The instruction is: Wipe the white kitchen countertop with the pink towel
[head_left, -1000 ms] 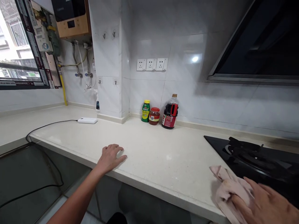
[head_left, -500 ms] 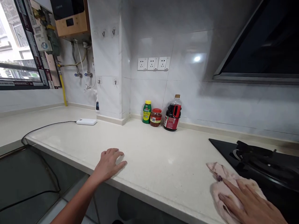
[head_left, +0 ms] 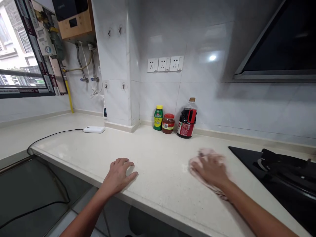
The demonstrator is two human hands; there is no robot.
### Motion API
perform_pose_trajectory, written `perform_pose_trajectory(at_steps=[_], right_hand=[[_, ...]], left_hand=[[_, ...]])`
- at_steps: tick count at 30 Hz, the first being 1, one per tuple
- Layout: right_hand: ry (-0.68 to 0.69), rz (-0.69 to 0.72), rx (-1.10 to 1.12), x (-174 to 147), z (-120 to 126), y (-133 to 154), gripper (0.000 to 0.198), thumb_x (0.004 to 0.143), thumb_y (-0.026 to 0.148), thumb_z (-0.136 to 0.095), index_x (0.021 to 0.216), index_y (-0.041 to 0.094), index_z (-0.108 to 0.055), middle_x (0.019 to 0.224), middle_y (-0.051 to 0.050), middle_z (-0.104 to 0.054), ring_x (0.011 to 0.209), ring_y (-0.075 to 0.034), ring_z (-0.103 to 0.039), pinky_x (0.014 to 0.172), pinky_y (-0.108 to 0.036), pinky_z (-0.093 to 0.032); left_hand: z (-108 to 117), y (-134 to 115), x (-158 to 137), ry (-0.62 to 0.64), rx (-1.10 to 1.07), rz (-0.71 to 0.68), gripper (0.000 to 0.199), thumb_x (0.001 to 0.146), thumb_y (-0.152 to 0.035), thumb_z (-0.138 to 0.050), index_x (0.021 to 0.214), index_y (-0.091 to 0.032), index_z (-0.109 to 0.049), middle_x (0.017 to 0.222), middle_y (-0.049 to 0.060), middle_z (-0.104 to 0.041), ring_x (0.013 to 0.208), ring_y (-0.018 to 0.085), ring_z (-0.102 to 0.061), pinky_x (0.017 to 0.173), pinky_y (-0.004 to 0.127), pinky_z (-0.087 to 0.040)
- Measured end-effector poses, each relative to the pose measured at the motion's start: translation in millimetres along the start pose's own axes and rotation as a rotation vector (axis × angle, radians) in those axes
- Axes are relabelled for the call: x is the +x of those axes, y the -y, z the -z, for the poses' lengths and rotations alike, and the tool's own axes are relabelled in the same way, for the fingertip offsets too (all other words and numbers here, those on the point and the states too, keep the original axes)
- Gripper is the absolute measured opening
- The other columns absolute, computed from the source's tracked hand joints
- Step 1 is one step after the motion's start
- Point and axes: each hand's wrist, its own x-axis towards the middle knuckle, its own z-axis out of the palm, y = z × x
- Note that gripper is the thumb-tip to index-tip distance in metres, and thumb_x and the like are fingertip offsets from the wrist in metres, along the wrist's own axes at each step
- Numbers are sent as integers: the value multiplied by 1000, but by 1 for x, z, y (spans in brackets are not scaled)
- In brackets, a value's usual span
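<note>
My left hand rests at the front edge of the cream countertop, thumb apart from the fingers, holding nothing. On the right, my right hand presses a pinkish cleaning cloth against the counter. Motion blurs this hand and the cloth, which spreads out around the fingers and partly under the wrist. Small dark specks dot the surface between the two hands.
Against the wall stand a green squeeze bottle, a red-lidded jar and a large dark sauce bottle. A black gas stove is at right. A white power bank with a black cable lies at left.
My right hand has swept the cloth left and away from me, from beside the stove toward the middle of the counter. My left hand stays at the edge. The view has shifted slightly.
</note>
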Motion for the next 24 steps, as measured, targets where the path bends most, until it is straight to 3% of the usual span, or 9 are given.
perform_pose_trajectory(at_steps=[5,7,9,11,13,18,21,24], right_hand=[[133,331,94,-25,-5,93,54,100,53,-55,148,28,-47,160,-9,-33,147,-32,-30,120,-59,-28],[229,508,164,-44,4,114,50,104,52,-46,150,33,-46,164,-5,-26,152,-26,-19,123,-53,-24],[315,599,226,-62,13,113,48,106,52,-39,150,36,-44,166,-2,-17,153,-22,-11,124,-53,-20],[343,553,244,-77,18,90,47,106,54,-33,150,40,-44,166,2,-11,153,-21,-9,124,-55,-19],[315,457,225,-89,15,50,50,105,59,-31,149,41,-44,166,3,-11,153,-23,-13,123,-57,-23],[76,230,131,-107,-13,-72,67,99,65,-31,156,29,-38,166,-5,-16,152,-29,-19,120,-55,-32],[57,156,82,-101,-23,-128,71,98,64,-28,156,25,-37,164,-5,-24,151,-27,-23,120,-52,-33],[33,115,38,-76,-28,-160,71,97,62,-25,152,21,-43,157,-8,-40,143,-26,-40,114,-45,-41]], left_hand=[[5,-3,-2,21,9,11,31,97,-48,-56,117,-26,-66,128,10,-62,123,31,-53,100,50,-42],[6,-3,-2,30,11,13,31,97,-48,-56,117,-27,-66,128,10,-62,122,31,-54,101,50,-42],[6,-2,-2,23,16,12,32,96,-49,-57,117,-27,-67,128,10,-62,122,32,-54,101,50,-42],[5,-1,-2,15,12,6,33,95,-49,-57,117,-27,-67,128,10,-63,122,32,-54,101,50,-42],[5,0,-2,13,4,-1,33,95,-50,-56,117,-27,-67,129,10,-63,123,32,-55,101,50,-42],[6,-2,-2,38,-14,14,32,95,-49,-56,118,-28,-67,131,10,-62,126,33,-53,102,51,-40],[7,-3,-2,50,-18,26,31,95,-47,-58,117,-28,-66,131,10,-63,127,32,-52,103,51,-40],[7,-4,-2,52,-16,33,31,95,-47,-58,118,-28,-66,131,10,-63,128,33,-52,103,52,-41]])
